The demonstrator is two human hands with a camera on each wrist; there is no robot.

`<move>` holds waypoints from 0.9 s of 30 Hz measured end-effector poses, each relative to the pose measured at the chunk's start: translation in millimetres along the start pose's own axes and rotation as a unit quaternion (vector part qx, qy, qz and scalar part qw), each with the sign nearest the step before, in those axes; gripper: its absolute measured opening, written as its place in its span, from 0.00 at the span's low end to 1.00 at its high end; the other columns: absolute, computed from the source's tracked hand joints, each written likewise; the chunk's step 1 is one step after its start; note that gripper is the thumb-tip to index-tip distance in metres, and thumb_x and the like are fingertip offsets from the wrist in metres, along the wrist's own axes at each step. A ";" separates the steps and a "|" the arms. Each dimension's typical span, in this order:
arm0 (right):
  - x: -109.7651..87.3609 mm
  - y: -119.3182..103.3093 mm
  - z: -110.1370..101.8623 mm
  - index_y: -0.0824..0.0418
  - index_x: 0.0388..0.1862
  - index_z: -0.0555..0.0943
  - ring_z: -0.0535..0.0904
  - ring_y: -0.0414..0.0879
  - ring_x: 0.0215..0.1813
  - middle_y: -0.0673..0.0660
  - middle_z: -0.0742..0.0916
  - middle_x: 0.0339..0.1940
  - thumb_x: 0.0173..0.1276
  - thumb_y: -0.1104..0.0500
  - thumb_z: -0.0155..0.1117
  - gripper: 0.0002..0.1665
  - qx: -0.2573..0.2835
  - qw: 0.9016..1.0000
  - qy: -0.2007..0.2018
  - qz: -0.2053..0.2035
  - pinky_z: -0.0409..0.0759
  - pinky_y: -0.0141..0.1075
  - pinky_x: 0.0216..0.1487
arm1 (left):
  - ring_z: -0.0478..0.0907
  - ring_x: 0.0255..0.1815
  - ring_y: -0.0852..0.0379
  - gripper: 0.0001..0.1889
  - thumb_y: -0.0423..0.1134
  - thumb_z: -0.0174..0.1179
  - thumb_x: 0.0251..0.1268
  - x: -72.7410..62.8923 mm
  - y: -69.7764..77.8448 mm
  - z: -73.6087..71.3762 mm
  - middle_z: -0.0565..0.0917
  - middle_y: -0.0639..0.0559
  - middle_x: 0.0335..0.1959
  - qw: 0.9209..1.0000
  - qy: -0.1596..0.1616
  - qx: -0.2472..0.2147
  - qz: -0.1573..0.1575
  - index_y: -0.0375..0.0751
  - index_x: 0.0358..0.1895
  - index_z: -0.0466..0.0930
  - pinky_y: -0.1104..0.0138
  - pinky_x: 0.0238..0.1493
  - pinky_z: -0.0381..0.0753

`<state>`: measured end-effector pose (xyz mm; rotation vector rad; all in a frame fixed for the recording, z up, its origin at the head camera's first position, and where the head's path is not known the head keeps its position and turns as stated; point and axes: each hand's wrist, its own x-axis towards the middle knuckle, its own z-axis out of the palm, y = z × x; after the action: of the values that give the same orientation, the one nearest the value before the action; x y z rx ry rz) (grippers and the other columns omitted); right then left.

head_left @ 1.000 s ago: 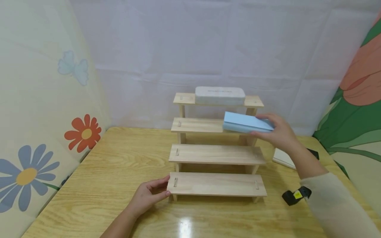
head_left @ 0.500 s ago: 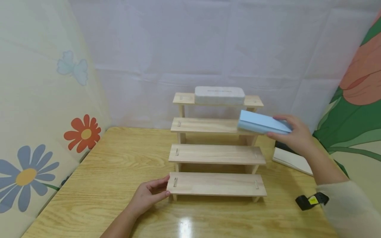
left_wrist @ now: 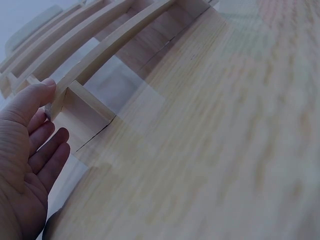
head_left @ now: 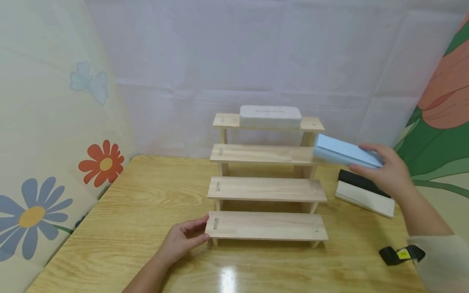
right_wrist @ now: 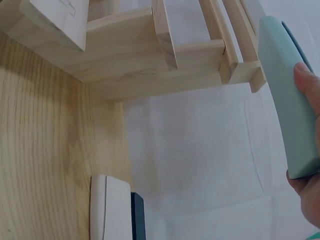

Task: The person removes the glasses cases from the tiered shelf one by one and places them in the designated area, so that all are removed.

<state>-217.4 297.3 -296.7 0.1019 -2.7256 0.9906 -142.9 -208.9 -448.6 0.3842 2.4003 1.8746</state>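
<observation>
White cloth fills the upper middle of the frame. Wood-grain table across the lower part. Four-step wooden stand on it, centre; white case sits on the top step.

Blue case is right of centre, lifted clear of the table, near the right end of the second step from the top; contact with that step can't be told. Probably light, stiff, smooth, a bit slippery; flap might lift if pressed along its edge. Best hold: across the narrow width, mid-length; an end hold likely lets the far end dip.

Lower right: white glasses case beside black case.

Right hand: thumb and fingers closed around the blue case's right end. Left hand, lower middle: thumb and finger pinch the bottom step's left end, other fingers loosely bent.

Black strap at the right sleeve.
</observation>
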 end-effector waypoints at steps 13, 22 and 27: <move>-19.2 27.7 -12.3 0.60 0.74 0.64 0.63 0.70 0.63 0.75 0.64 0.71 0.64 0.41 0.67 0.46 -0.024 0.999 0.017 0.041 0.68 0.60 0.48 | 0.80 0.49 0.73 0.28 0.31 0.68 0.58 0.6 1.3 -0.2 0.76 0.27 0.60 1.000 -0.004 -0.007 0.000 0.24 0.61 0.73 0.78 0.50 0.79; -32.8 50.2 -7.6 0.67 0.72 0.65 0.63 0.71 0.61 0.79 0.66 0.68 0.65 0.43 0.68 0.46 -0.044 0.997 0.042 0.049 0.68 0.59 0.46 | 0.80 0.49 0.73 0.27 0.31 0.69 0.58 -0.1 -0.6 0.5 0.77 0.28 0.60 1.000 0.001 0.003 0.005 0.25 0.61 0.74 0.78 0.50 0.79; -39.7 58.4 -2.1 0.67 0.71 0.66 0.64 0.72 0.61 0.79 0.67 0.68 0.65 0.42 0.67 0.46 -0.052 0.995 0.052 0.060 0.69 0.63 0.46 | 0.80 0.49 0.73 0.27 0.31 0.69 0.58 -0.1 -1.9 0.5 0.77 0.28 0.59 1.000 0.001 0.003 0.014 0.24 0.60 0.74 0.78 0.50 0.79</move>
<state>-187.0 342.8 -341.4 -0.1293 -2.7071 0.8556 -142.9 -208.9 -450.6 0.4185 2.4157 1.8811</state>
